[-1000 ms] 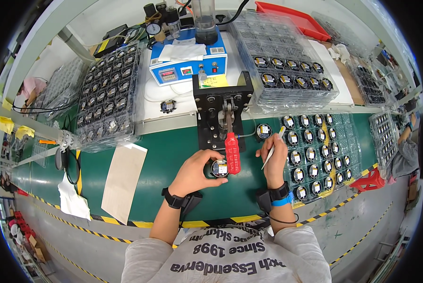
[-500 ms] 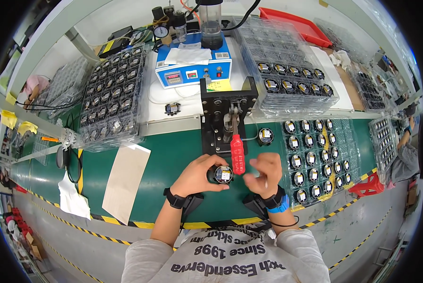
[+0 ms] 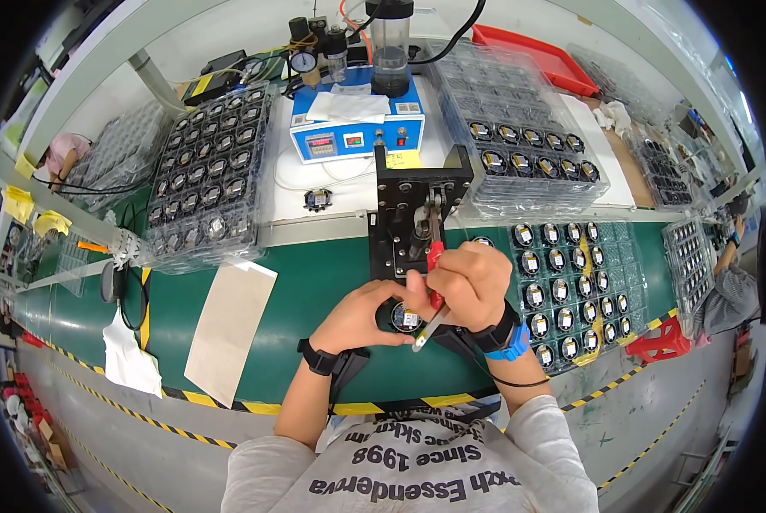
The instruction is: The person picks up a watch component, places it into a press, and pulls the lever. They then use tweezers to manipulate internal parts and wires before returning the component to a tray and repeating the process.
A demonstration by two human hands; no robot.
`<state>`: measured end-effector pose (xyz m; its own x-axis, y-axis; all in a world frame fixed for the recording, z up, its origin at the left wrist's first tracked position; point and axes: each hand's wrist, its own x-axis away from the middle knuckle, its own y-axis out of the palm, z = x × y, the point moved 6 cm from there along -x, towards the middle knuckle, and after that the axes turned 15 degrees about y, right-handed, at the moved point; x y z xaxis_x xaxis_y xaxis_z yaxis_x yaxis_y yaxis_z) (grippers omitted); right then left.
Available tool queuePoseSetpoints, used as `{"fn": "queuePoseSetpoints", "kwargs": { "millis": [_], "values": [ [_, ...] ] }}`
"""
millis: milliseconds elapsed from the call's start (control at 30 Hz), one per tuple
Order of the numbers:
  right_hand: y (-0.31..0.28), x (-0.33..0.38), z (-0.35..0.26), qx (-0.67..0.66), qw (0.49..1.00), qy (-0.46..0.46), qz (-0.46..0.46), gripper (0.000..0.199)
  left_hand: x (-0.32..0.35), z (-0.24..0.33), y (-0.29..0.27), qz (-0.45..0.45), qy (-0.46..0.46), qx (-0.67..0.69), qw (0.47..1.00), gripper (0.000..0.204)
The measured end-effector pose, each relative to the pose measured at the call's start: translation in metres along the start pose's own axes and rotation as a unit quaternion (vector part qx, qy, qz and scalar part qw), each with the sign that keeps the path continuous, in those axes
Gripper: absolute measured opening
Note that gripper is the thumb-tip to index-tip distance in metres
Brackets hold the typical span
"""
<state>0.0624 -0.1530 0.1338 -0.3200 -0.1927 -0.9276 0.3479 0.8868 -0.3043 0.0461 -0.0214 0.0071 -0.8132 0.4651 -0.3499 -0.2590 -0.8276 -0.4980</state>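
- At the far left of the green surface (image 3: 315, 282), a white cloth (image 3: 131, 359) lies near the striped edge, with a pale paper sheet (image 3: 229, 329) just beside it.
- Behind the sheet, a clear tray (image 3: 203, 184) holds rows of small round dark parts, most pockets filled; it leans over the rear ledge.
- Left hand (image 3: 357, 316) curls around a small round black part (image 3: 404, 319), fingers closed on its left side, wrist wearing a black strap.
- Directly behind the part stands a black fixture (image 3: 417, 218) with a red-handled lever (image 3: 434, 256); the lever reaches down to just above both hands.
- Behind the fixture sits a blue-and-white control box (image 3: 357, 132) with a clear cylinder on top, and one loose round part (image 3: 318, 200) lies on the white ledge beside it.
- Right hand (image 3: 468, 286) is clenched around a thin metal tool (image 3: 430, 329), whose tip points down beside the round part; a blue band circles the wrist.
- Right of the hands, a clear tray (image 3: 571, 274) lies flat on the green surface, filled with round parts in rows.
- Stacked clear trays (image 3: 520, 128) rise behind it, one row filled, with a red tray (image 3: 533, 47) further back.
- At the far right, another person's sleeve (image 3: 729, 299) shows near a red stand (image 3: 656, 342).
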Motion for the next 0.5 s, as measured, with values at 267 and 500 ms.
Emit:
{"fn": "queuePoseSetpoints", "kwargs": {
  "millis": [267, 500],
  "values": [
    [-0.018, -0.053, -0.017, 0.023, 0.998, 0.051, -0.036, 0.023, 0.014, -0.020, -0.043, 0.132, -0.034, 0.005, 0.991, 0.051],
    [0.003, -0.123, 0.007, 0.043, 0.974, 0.189, -0.113, 0.026, 0.005, -0.027, -0.027, 0.172, -0.059, -0.099, 0.978, 0.050]
  ]
}}
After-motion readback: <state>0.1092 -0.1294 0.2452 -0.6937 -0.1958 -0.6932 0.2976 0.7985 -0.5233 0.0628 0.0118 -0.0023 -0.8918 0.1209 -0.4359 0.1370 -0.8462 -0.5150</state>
